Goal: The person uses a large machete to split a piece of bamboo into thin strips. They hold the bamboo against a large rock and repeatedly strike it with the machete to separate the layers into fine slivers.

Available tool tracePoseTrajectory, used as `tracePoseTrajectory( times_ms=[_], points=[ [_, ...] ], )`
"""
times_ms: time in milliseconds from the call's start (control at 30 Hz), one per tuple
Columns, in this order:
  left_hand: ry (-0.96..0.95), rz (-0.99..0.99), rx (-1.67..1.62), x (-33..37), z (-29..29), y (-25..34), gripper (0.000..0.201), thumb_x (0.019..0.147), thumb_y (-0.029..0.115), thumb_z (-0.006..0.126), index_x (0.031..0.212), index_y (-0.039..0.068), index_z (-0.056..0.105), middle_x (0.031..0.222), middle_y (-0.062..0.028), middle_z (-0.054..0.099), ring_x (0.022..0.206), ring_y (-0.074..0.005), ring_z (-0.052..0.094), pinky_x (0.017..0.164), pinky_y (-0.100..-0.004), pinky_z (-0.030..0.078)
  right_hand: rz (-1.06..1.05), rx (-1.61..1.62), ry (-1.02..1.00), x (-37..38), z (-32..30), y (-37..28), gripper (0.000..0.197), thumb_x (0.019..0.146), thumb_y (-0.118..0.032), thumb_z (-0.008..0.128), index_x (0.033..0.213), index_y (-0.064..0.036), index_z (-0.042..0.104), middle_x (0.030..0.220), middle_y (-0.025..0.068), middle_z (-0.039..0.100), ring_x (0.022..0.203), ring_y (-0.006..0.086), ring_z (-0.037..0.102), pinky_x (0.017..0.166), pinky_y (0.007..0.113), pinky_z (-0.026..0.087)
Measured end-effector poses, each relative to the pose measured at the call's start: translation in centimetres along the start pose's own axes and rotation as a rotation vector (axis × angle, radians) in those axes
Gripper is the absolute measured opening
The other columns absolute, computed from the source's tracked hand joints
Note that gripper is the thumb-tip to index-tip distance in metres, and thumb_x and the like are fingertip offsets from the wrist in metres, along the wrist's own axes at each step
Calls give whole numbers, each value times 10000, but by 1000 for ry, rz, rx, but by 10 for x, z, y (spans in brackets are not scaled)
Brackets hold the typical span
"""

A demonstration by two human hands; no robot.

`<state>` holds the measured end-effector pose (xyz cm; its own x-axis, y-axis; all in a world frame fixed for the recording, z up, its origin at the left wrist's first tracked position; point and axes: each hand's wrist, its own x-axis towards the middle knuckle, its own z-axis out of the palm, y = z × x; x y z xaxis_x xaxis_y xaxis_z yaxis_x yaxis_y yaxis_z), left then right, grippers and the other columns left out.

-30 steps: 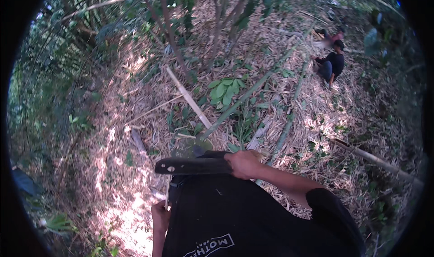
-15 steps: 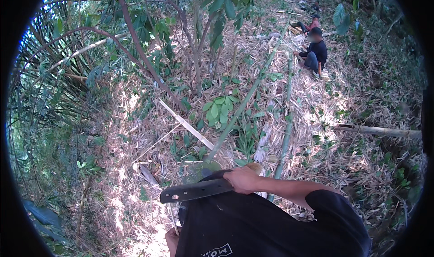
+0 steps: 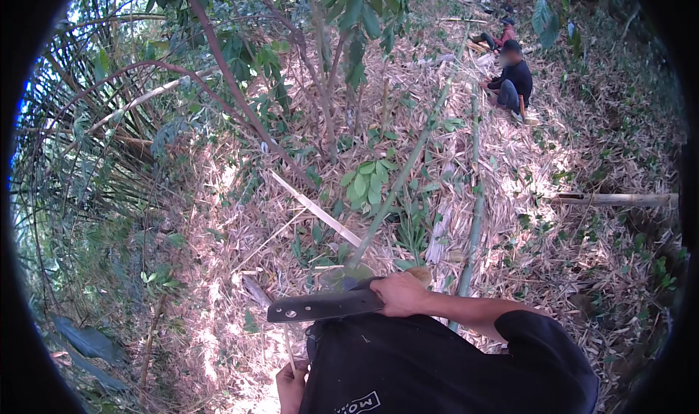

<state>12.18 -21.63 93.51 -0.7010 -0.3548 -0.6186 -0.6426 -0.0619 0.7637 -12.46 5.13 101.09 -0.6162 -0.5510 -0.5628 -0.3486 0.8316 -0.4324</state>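
Note:
My right hand (image 3: 402,294) is closed around a large machete (image 3: 324,306) with a broad dark blade. Several round holes pierce the blade near its tip, which points left, and the blade lies across the front of my black shirt. Just past the hand a tan rounded end (image 3: 420,274) shows, probably the handle's butt. Low in the picture my left hand (image 3: 291,386) pinches a thin pale strip (image 3: 289,348), seemingly split bamboo. The strip stands nearly upright, its upper end reaching the blade's lower edge near the tip; whether they touch I cannot tell.
Long green bamboo poles (image 3: 475,217) stretch away over leaf litter. A pale split bamboo length (image 3: 317,209) lies left of them, near a leafy sapling (image 3: 369,181). A slender tree (image 3: 226,86) leans at left. Two people (image 3: 515,79) sit far right; a cut pole (image 3: 619,198) lies nearer.
The surroundings have shifted slightly right in the picture. My left hand shows a little more, and the machete sits slightly higher and more level. Both hands keep their holds.

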Motion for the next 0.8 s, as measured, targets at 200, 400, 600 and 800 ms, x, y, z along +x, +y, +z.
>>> tracePoseTrajectory(
  times_ms=[200, 400, 600, 800],
  points=[
    [84, 38, -367, -2, 10, 62, 401, 1037, 284, 433, 1115, -43, 653, 685, 54, 449, 611, 10, 408, 506, -124, 323, -261, 98, 273, 21, 6, -26, 309, 742, -237, 684, 972, -59, 577, 874, 154, 658, 872, 362, 661, 745, 478, 510],
    [-30, 210, -307, 4, 41, 123, 327, 1046, 249, 421, 796, 62, 518, 565, 11, 419, 460, -61, 373, 432, -221, 285, -523, 177, 634, 57, 24, -41, 400, 641, -170, 742, 962, -34, 546, 878, 148, 624, 873, 355, 638, 783, 454, 499],
    [33, 262, -411, 15, 63, 139, 217, 1034, 210, 446, 921, 53, 542, 569, 40, 357, 437, -63, 327, 395, -236, 260, -467, 87, 601, 52, 21, -33, 445, 607, -211, 761, 962, -40, 552, 878, 148, 634, 872, 349, 644, 786, 448, 503],
    [-101, 186, -557, 29, 67, 135, 156, 1014, 181, 494, 930, 60, 546, 582, 36, 352, 452, -65, 337, 413, -245, 277, -435, 88, 643, 52, 24, -25, 382, 655, -300, 722, 922, -62, 586, 840, 125, 666, 826, 328, 674, 733, 441, 528]
  ],
)
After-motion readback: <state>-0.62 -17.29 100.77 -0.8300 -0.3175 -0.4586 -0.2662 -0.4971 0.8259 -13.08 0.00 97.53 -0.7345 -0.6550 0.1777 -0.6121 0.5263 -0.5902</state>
